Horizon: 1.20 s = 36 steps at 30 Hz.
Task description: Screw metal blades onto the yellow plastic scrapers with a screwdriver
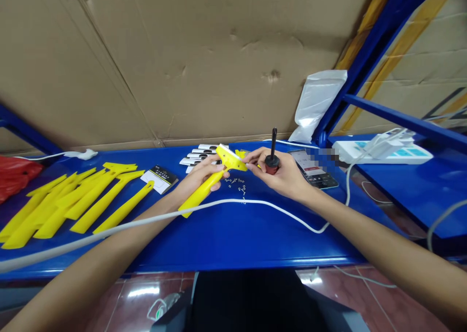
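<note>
My left hand (205,175) is closed around the neck of a yellow scraper (199,195), whose handle slants down to the left and whose wide head points up. At the head's right end, the fingertips of my right hand (290,177) pinch close; whether a small part is between them I cannot make out. A screwdriver (272,162) with a red and black handle is tucked in that same hand, its dark shaft pointing up. Small screws or nuts (239,181) lie scattered on the blue table below the scraper head. White-and-black strips (199,155) lie behind my left hand.
Several yellow scrapers (89,195) are piled at the left beside a black-and-white packet (159,178). A phone (316,170) lies behind my right wrist. A white cable (233,201) crosses in front of my forearms. A power strip (383,152) stands at the right.
</note>
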Available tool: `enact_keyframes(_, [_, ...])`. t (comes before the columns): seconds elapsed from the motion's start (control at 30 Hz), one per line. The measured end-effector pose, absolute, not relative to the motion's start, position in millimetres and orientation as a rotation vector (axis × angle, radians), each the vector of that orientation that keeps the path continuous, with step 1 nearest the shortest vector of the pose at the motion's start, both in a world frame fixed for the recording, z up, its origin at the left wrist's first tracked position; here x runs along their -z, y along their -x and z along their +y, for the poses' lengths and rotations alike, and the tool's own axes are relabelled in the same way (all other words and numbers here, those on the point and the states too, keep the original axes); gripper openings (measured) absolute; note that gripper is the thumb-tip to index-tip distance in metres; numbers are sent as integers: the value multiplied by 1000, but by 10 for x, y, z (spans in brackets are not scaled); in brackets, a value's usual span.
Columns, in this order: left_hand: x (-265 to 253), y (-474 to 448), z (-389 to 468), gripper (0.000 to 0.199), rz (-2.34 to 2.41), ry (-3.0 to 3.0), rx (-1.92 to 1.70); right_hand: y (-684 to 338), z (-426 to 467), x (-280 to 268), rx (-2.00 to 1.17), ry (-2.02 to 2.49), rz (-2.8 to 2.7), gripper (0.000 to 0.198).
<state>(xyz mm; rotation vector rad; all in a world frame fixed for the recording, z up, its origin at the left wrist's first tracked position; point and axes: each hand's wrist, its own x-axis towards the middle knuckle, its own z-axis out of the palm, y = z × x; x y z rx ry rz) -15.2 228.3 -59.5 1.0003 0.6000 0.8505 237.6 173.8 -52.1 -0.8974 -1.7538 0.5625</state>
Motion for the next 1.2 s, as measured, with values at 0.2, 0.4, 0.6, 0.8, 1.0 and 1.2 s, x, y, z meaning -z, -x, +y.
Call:
enact_keyframes(0.2, [549,137,2221,47,588,-1016,-770,-2352,1724,535,-542,932,-1713,39])
enact_keyframes(0.4, [559,90,2166,49,583,-1005,-802,-2314,1718,569,-608,958,-1684,46])
enact_keyframes(0.6, [594,106,2164,48,584,-996,-776,-2302,1741,575,-714,996,-1692,53])
enact_keyframes(0.8, [594,111,2166,51,595,-1007,-755,-2291,1752,568,-902,1004,-1610,62])
enact_keyframes(1.0, [598,112,2154,49,604,-1009,-762,-2291,1747,572,-888,1020,-1568,62])
enact_keyframes(1.2, [614,119,2176,48,585,-1025,-731,-2299,1749,570,-946,1164,-1490,68])
